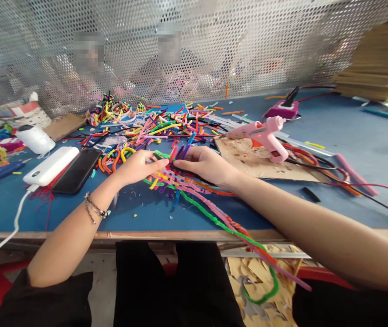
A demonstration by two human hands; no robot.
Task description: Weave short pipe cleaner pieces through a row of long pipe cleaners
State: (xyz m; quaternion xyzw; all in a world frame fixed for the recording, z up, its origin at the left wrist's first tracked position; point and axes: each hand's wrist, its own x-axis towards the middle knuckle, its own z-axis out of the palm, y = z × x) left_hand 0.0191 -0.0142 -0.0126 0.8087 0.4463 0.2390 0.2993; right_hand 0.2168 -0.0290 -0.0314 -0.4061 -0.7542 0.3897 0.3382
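Perforated metal screening [231, 45] rises behind a blue worktop [343, 141] strewn with cut pipe cleaners [166, 126]. Toward the front edge, the left hand [138, 165] pinches a multicoloured pipe-cleaner weave [175, 179] between thumb and fingers; the right hand [205, 165], narrowly closed, grips its upper edge, fingertips partly hidden. Keeping both pinches steady and the long tails [228, 221] untangled should help the strands lie even.

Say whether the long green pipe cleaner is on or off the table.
Partly off: the green pipe cleaner curls past the table's front edge.
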